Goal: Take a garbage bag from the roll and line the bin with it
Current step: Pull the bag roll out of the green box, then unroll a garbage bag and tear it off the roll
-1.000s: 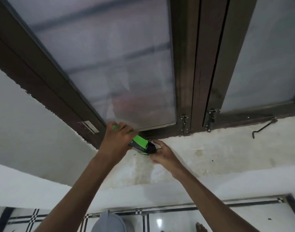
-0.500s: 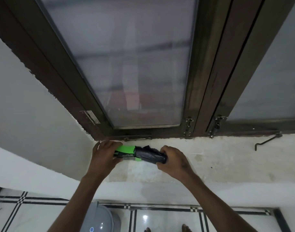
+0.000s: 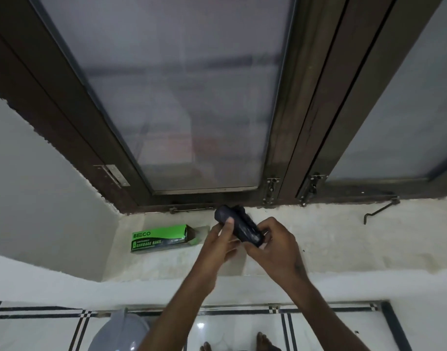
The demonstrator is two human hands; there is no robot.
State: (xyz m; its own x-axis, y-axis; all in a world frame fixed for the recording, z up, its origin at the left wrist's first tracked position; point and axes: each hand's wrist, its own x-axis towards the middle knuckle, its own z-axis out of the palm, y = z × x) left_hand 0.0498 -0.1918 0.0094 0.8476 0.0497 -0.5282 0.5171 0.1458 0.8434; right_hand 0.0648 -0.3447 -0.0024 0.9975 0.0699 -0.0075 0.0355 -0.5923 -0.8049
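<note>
A black roll of garbage bags (image 3: pixel 238 225) is held above the white window sill (image 3: pixel 344 239), out of its box. My left hand (image 3: pixel 218 245) grips the roll's upper end with the thumb laid across it. My right hand (image 3: pixel 275 245) holds the lower end, fingers curled round it. The green and black garbage bag box (image 3: pixel 160 238) lies on the sill to the left of my hands, its right end open. The grey bin (image 3: pixel 121 334) stands on the floor below the sill at the bottom left, only its rounded top showing.
A dark wooden window frame (image 3: pixel 293 148) with frosted panes rises right behind the sill. A metal stay hook (image 3: pixel 378 211) lies at the sill's right. The white wall (image 3: pixel 40 186) closes the left side. My feet (image 3: pixel 242 344) stand on tiled floor.
The roll has come fully out of the green box, which now lies on the sill to the left. My left hand let go of the box and moved right onto the roll.
</note>
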